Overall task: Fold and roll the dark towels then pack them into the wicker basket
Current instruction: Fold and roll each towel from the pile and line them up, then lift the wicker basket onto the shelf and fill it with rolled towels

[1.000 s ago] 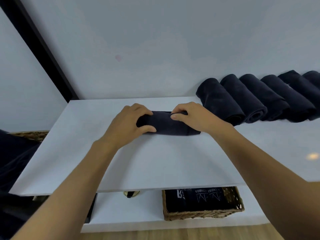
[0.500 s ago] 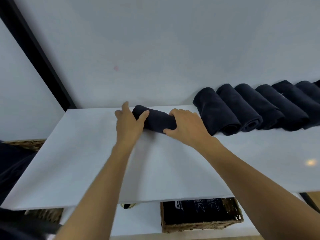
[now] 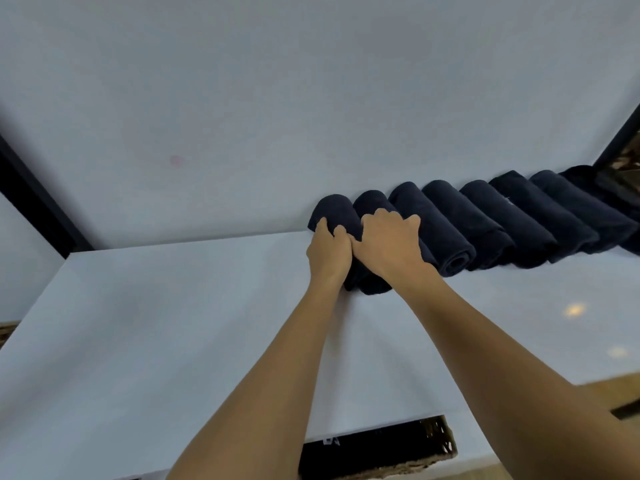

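left hand (image 3: 329,251) + right hand (image 3: 388,244) grip leftmost rolled towel (image 3: 334,209) | towel row (image 3: 502,216) against wall (image 3: 311,98) | wicker basket (image 3: 398,471) under table (image 3: 173,323)

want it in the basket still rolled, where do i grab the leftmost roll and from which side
Grip the leftmost roll across its middle, from above and the left: it lies flat with its right flank against the next roll, so only top, left and near end are free. That should keep it wound.

The hands carried the rolled towel (image 3: 336,212) from the middle of the table (image 3: 166,327) to the wall, at the left end of the row of rolled towels (image 3: 485,216). The left hand (image 3: 329,249) and right hand (image 3: 389,240) ended up touching.
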`<state>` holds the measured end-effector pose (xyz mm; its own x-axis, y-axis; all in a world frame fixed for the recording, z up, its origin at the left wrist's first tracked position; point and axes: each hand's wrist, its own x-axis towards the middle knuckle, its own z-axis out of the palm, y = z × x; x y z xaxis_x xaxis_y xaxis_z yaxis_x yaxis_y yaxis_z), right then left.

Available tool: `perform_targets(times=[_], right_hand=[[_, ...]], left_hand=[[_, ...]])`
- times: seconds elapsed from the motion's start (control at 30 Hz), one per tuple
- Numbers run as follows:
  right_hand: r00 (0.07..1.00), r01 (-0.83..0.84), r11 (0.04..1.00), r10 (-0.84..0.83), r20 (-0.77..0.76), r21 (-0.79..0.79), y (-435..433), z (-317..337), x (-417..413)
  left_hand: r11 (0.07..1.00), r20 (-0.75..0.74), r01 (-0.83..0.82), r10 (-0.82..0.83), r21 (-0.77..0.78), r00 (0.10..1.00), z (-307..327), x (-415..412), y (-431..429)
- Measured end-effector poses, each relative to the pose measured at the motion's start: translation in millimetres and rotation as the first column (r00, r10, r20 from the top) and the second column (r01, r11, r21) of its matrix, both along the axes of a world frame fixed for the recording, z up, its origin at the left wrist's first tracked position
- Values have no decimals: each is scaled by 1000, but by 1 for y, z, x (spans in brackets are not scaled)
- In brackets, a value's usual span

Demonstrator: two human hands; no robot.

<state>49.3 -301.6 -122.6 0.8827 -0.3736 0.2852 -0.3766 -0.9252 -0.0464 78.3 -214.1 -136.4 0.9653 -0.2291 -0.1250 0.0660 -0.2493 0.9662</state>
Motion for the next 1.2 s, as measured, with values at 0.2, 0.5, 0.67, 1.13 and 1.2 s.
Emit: perform_targets(times=[0.2, 0.5, 0.67, 1.13, 1.2], right_hand=[[1000, -25, 998, 26, 17, -52, -3, -7, 5], [996, -9, 1000, 11, 91, -24, -1, -18, 2], [992, -16, 1000, 13, 129, 20, -4, -18, 1], [921, -234, 675, -76, 382, 699, 53, -23, -138], [914, -247, 576, -130, 385, 779, 68, -29, -166]], left_hand=[[999, -13, 47, -47, -2, 999, -5, 9, -8], [998, 140, 10, -19, 65, 990, -17, 2, -1], [959, 198, 70, -127, 274, 972, -13, -6, 2], [992, 313, 3, -42, 124, 949, -4, -120, 70], [998, 302, -57, 60, -18, 952, -12, -150, 84]])
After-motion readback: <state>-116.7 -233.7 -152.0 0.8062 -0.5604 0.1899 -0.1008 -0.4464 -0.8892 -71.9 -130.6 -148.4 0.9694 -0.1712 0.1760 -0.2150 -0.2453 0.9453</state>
